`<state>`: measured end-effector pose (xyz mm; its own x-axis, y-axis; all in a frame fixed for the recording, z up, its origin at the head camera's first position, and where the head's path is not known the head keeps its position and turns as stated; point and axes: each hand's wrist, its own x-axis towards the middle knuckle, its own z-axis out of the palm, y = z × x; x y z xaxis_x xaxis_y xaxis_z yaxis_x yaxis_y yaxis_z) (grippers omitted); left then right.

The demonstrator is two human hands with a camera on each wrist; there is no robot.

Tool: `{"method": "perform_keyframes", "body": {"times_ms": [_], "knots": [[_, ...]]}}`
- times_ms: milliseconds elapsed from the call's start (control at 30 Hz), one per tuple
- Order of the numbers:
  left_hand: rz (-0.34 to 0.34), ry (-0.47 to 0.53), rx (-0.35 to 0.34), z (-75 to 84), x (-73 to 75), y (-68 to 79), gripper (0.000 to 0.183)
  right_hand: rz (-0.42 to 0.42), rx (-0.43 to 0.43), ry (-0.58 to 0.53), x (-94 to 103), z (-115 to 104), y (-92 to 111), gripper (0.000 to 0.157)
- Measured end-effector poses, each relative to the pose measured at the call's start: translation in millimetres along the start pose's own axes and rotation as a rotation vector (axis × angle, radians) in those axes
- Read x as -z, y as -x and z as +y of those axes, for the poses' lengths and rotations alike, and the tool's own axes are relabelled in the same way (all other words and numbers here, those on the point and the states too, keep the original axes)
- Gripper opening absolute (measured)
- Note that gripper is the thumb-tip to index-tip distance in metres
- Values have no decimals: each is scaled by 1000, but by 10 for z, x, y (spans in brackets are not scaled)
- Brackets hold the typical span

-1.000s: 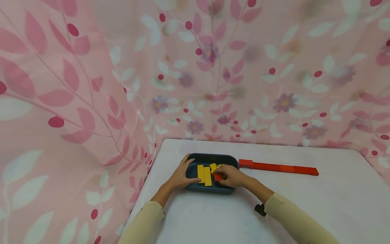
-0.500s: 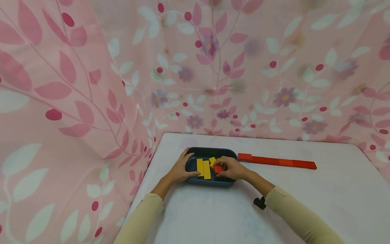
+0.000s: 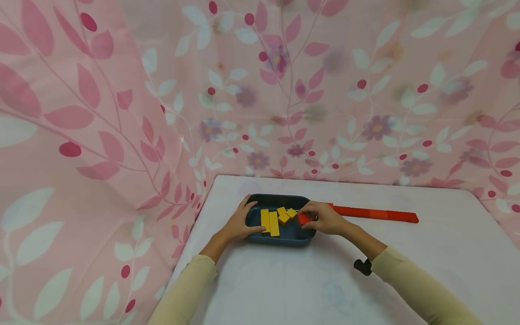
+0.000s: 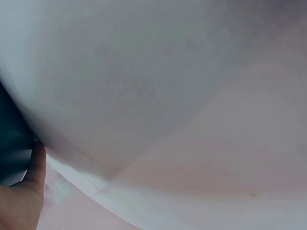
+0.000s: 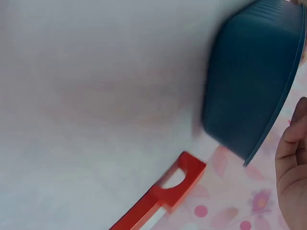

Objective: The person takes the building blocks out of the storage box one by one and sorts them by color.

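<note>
A dark blue tray [image 3: 280, 242] stands on the white-covered table. My left hand [image 3: 240, 224] grips its left end, fingers at the rim and thumb reaching inside beside a long yellow block [image 3: 265, 220]. A second long yellow block [image 3: 274, 224] lies alongside, with smaller yellow blocks [image 3: 283, 219] to its right. Over the tray's right end, my right hand [image 3: 328, 218] pinches a red block [image 3: 303, 219]. In the right wrist view the right hand [image 5: 292, 177] shows only at the edge, its block hidden. A digit of the left hand [image 4: 24, 201] touches the tray in the left wrist view.
Behind and right of the tray, a long row of red blocks [image 3: 365, 212] lies on the table [image 3: 276, 289]. At its near end is a red block with a curved cut-out [image 5: 192, 175]. A pink floral cloth [image 3: 227, 113] hangs behind and to the left.
My right hand has moved right with the red block, from beside the yellow blocks to the tray's right end, uncovering the small yellow blocks. The left hand keeps its hold.
</note>
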<state>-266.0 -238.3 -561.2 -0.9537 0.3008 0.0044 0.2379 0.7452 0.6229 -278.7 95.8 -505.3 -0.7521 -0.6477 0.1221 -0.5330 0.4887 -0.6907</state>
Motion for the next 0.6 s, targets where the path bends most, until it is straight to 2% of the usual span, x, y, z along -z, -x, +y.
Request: {"method": "perform_keyframes", "body": {"times_ms": [133,300,600], "knots": [[-7,4,6,-28,-68,52,99,-17,-19,-5,4,73,146,37],[-9,3,5,-31,-143,88,99,22,-36,4,27,168,308,36],[10,-2,-11,-4,-34,11,98,104,-129,102,319,405,454,38]]}}
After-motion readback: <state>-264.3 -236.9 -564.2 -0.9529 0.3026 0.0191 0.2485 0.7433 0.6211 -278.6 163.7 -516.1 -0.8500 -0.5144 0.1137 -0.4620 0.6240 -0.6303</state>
